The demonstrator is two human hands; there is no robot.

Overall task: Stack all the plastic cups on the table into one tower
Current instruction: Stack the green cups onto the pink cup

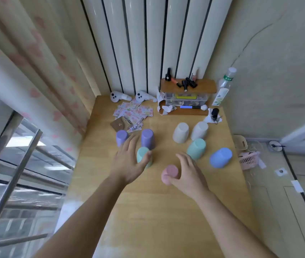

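Observation:
Several plastic cups stand upside down on the wooden table (pixel 148 211). My left hand (pixel 129 162) wraps around a green cup (pixel 142 154). Just behind it are two purple cups (pixel 121 137) (pixel 148 137). My right hand (pixel 187 174) grips a pink cup (pixel 170 174) near the table's middle. Past that hand stand a second green cup (pixel 196 148), a blue cup (pixel 221 157) tilted toward the right edge, and two white cups (pixel 180 132) (pixel 199 130).
Scattered cards (pixel 133 112) and two white controllers (pixel 117 96) (pixel 144 96) lie at the back left. A wooden shelf (pixel 188 85) with small bottles, a clear box (pixel 186 99), keys (pixel 214 114) and a spray bottle (pixel 222 94) sit at the back right. A curtain (pixel 27 71) hangs left.

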